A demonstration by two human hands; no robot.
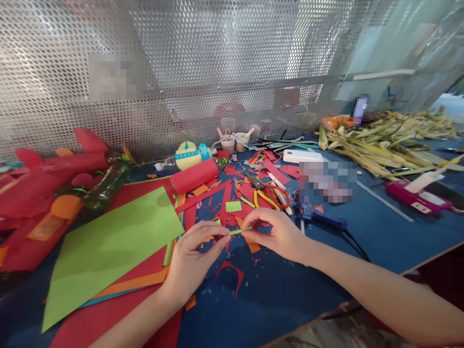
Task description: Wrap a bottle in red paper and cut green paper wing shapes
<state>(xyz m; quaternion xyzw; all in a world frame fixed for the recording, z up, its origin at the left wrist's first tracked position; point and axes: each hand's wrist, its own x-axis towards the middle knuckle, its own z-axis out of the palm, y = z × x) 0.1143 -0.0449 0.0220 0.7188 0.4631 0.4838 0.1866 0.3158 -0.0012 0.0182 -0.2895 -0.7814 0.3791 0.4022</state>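
A thin green paper strip (239, 231) is stretched between my two hands, over the blue table. My left hand (197, 246) pinches its left end between thumb and fingers. The other end is in the closed fingertips of my right hand (275, 234). Just behind the strip lies a small green paper rectangle (233, 207) among red and orange scraps. Scissors (271, 191) with red and yellow handles rest beyond my right hand. Left of my left hand is a large green sheet (119, 246), on top of orange, blue and red sheets.
A red-wrapped bottle (195, 176) lies behind the sheets. Red paper-covered bottle models (54, 179) fill the left side. A blue glue gun (321, 216) with a cord lies to the right, near a magenta box (418, 195). Dried husks (384, 145) are heaped at the back right.
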